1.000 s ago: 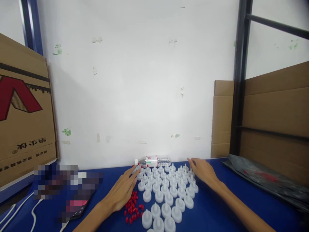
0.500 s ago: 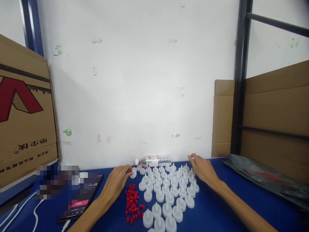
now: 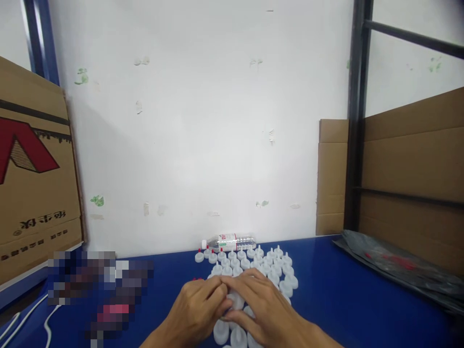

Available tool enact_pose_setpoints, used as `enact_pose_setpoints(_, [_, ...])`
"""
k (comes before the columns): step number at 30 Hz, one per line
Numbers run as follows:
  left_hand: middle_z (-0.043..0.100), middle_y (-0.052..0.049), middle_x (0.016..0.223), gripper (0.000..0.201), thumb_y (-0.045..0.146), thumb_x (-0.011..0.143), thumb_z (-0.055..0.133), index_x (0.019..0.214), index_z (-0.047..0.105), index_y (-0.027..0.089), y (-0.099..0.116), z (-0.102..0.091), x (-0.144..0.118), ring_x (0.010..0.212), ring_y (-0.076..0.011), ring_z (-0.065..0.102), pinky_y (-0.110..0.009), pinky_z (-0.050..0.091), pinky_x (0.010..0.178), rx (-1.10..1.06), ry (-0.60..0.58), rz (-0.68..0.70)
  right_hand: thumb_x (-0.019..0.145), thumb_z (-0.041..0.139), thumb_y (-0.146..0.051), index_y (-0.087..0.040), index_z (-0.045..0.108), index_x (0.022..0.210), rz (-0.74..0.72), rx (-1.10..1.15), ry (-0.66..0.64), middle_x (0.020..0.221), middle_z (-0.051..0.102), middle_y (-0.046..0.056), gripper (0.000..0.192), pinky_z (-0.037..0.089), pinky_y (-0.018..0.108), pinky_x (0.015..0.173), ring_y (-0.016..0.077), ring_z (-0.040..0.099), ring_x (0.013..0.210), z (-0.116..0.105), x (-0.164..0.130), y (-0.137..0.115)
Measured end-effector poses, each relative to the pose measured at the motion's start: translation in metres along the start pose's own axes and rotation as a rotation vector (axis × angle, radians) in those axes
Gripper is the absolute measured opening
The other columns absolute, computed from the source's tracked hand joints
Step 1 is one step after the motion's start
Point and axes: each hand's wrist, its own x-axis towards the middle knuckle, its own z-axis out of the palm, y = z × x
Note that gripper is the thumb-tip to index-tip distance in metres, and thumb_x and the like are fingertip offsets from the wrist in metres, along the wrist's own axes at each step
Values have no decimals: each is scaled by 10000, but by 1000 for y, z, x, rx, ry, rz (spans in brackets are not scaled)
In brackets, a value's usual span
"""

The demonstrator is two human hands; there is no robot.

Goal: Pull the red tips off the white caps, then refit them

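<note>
Meeting over white caps (image 3: 253, 263): both hands (image 3: 232, 304).

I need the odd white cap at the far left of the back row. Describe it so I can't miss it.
Start at the clear water bottle lying against the white wall on the blue table. Just in front of its capped left end, the white cap sits alone, apart from the packed white caps, with a red tip on top.
</note>
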Motion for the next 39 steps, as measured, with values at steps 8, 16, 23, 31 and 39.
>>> enact_pose_setpoints(8, [525, 18, 647, 419, 414, 1076, 228, 741, 420, 252, 5, 0, 8, 555, -157, 487, -276, 382, 554, -475, -130, -473, 1064, 482, -223, -238, 574, 1241, -80, -114, 15, 1162, 742, 64, 199, 404, 438, 1060, 198, 713, 1023, -5, -1, 36])
enact_pose_setpoints(16, [451, 63, 622, 442, 575, 1036, 296, 762, 421, 250, -52, -8, -11, 581, -152, 454, -268, 365, 595, -472, -23, -820, 1025, 441, -335, -237, 562, 1169, 481, -311, 241, 1135, 716, 106, 213, 477, 417, 911, 279, 673, 1017, -42, -27, 125])
enact_pose_setpoints(23, [669, -15, 870, 350, 514, 977, 434, 858, 614, 238, -71, 13, -30, 821, -217, 624, -325, 455, 759, -317, -263, -833, 989, 482, -370, -235, 601, 957, 780, -381, 140, 691, 660, 19, 183, 439, 319, 658, 228, 639, 651, -52, -46, 166])
enact_pose_setpoints(31, [697, -46, 963, 372, 518, 973, 436, 916, 683, 246, -73, 23, -34, 945, -253, 640, -375, 475, 867, -332, -319, -783, 1005, 625, -374, -168, 652, 1134, 954, -429, -19, 1139, 668, 63, 245, 561, 416, 855, 207, 665, 967, -50, -65, 197])
enact_pose_setpoints(39, [706, -24, 937, 521, 519, 1054, 182, 1059, 630, 252, -74, 18, -34, 928, -225, 666, -353, 490, 882, -327, -312, -821, 1006, 628, -382, -170, 644, 1192, 1029, -343, -150, 1169, 673, 74, 283, 576, 424, 857, 218, 680, 986, -42, -65, 191])
